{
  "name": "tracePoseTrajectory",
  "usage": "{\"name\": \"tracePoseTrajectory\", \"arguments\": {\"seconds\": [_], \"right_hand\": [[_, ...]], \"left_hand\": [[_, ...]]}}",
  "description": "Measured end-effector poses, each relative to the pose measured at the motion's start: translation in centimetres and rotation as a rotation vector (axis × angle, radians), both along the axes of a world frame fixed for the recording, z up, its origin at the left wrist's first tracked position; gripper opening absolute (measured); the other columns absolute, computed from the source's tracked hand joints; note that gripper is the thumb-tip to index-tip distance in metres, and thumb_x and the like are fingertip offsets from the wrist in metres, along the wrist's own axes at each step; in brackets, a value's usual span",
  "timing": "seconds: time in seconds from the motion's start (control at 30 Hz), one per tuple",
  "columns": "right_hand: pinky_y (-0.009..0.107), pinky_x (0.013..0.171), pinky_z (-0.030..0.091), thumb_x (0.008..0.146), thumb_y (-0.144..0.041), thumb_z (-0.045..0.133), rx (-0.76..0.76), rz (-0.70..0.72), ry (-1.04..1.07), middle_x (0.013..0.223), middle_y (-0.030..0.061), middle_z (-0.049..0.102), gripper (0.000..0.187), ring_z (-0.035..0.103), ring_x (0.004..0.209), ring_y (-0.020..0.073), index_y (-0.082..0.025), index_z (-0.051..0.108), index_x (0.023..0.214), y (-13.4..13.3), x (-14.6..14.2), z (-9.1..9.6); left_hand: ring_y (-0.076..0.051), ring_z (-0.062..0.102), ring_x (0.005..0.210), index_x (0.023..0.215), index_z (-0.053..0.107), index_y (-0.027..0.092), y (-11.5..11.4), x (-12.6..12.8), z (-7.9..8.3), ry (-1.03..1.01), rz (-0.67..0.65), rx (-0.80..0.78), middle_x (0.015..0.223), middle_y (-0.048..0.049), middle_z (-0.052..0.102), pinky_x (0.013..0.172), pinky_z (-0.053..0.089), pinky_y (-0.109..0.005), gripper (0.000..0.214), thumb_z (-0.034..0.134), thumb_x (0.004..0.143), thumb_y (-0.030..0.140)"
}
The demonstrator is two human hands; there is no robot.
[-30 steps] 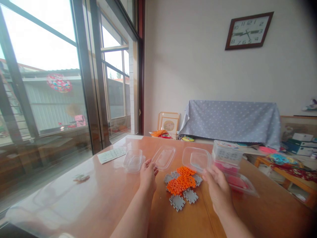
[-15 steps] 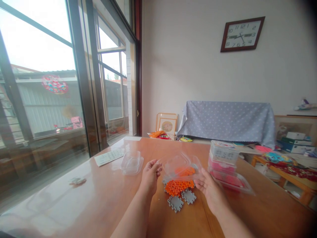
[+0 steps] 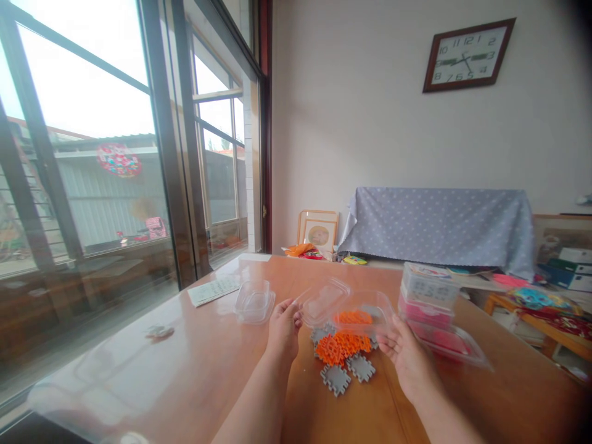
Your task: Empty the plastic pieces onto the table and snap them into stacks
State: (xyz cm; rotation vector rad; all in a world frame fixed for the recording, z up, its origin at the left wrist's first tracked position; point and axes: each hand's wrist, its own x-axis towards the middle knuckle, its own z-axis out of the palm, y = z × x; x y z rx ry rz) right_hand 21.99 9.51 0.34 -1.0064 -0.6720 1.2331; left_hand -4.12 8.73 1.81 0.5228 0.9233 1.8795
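Observation:
My left hand [image 3: 285, 324] pinches the near left edge of a clear plastic lid [image 3: 324, 301], which is tilted. My right hand [image 3: 402, 351] grips the right side of a clear plastic box [image 3: 383, 307], thumb on top and fingers below. Lid and box hang side by side above the table, their inner edges close together; whether they touch I cannot tell. Below them lies a pile of orange interlocking pieces [image 3: 340, 348]. Grey interlocking pieces [image 3: 335, 378] lie around and in front of it. Some orange shows through the box's clear plastic.
On the wooden table [image 3: 208, 376], another clear container [image 3: 253, 302] and a printed sheet [image 3: 213, 290] stand to the left. A small clear item [image 3: 160, 332] lies farther left. Stacked boxes [image 3: 428, 290] with pink contents stand at right, beside a clear tray [image 3: 451, 345]. A window [image 3: 106, 185] borders the left side.
The lid and box, overlapping before, have moved apart, the lid leftward and the box rightward. The whole view has shifted slightly. Both hands keep their grips.

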Motion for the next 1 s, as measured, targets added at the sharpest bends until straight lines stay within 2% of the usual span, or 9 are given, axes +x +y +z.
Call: {"name": "tracePoseTrajectory", "arguments": {"seconds": [0.23, 0.37, 0.53, 0.63, 0.73, 0.9, 1.0], "right_hand": [[0.026, 0.067, 0.061, 0.074, -0.048, 0.080, 0.041, -0.040, 0.050, 0.081, 0.0022, 0.074, 0.034, 0.073, 0.080, 0.0200, -0.024, 0.062, 0.091, 0.5, 0.5, -0.3], [0.029, 0.068, 0.062, 0.073, -0.047, 0.080, 0.032, -0.013, 0.023, 0.081, 0.0024, 0.074, 0.034, 0.073, 0.080, 0.0212, -0.024, 0.063, 0.091, 0.5, 0.2, -0.4], [0.027, 0.064, 0.061, 0.075, -0.052, 0.079, -0.004, 0.075, -0.003, 0.083, 0.0047, 0.075, 0.043, 0.073, 0.077, 0.0200, -0.020, 0.067, 0.102, 0.0, -0.3, -0.3], [0.025, 0.061, 0.060, 0.075, -0.052, 0.081, -0.004, 0.133, -0.009, 0.081, 0.0043, 0.075, 0.047, 0.072, 0.075, 0.0192, -0.019, 0.067, 0.105, -0.4, -0.6, -0.2], [0.025, 0.060, 0.060, 0.075, -0.051, 0.082, -0.025, 0.170, -0.014, 0.080, 0.0055, 0.075, 0.048, 0.073, 0.075, 0.0199, -0.017, 0.067, 0.104, -0.6, -1.1, -0.2], [0.025, 0.056, 0.060, 0.076, -0.048, 0.081, -0.076, 0.159, 0.028, 0.081, 0.0054, 0.075, 0.041, 0.073, 0.073, 0.0197, -0.020, 0.066, 0.101, -0.4, -1.3, -0.2], [0.024, 0.056, 0.061, 0.078, -0.047, 0.080, -0.087, 0.158, 0.083, 0.083, 0.0045, 0.075, 0.038, 0.073, 0.073, 0.0192, -0.022, 0.065, 0.102, -0.3, -1.3, -0.2]], "left_hand": [[-0.004, 0.054, 0.055, 0.107, 0.049, 0.020, 0.3, -0.7, -0.3, -0.008, 0.087, -0.032, 0.085, -0.0010, 0.065, 0.050, 0.034, -0.016, 0.047, 0.079, 0.070, 0.021], [-0.005, 0.055, 0.057, 0.102, 0.052, 0.019, 0.2, -0.4, -0.2, 0.006, 0.022, -0.021, 0.084, -0.0014, 0.064, 0.052, 0.036, -0.017, 0.044, 0.081, 0.069, 0.024], [-0.006, 0.054, 0.059, 0.102, 0.059, 0.016, 0.0, 0.3, -0.2, 0.075, -0.088, 0.015, 0.082, -0.0006, 0.062, 0.052, 0.034, -0.018, 0.047, 0.086, 0.065, 0.026], [-0.007, 0.054, 0.063, 0.106, 0.063, 0.014, 0.0, 0.6, -0.4, 0.131, -0.122, 0.024, 0.083, -0.0008, 0.062, 0.056, 0.036, -0.020, 0.054, 0.089, 0.064, 0.033], [-0.010, 0.056, 0.069, 0.115, 0.064, 0.014, -0.1, 0.8, -0.5, 0.275, -0.138, 0.019, 0.089, -0.0039, 0.065, 0.061, 0.038, -0.023, 0.062, 0.088, 0.067, 0.044], [-0.020, 0.060, 0.100, 0.128, 0.062, 0.020, -0.9, 1.1, -0.1, 0.429, -0.103, -0.034, 0.122, -0.0105, 0.066, 0.072, 0.041, -0.026, 0.069, 0.077, 0.074, 0.060], [-0.020, 0.062, 0.099, 0.127, 0.060, 0.024, -1.4, 1.2, 0.0, 0.415, -0.255, -0.087, 0.120, -0.0093, 0.066, 0.070, 0.041, -0.026, 0.068, 0.069, 0.076, 0.068]]}}
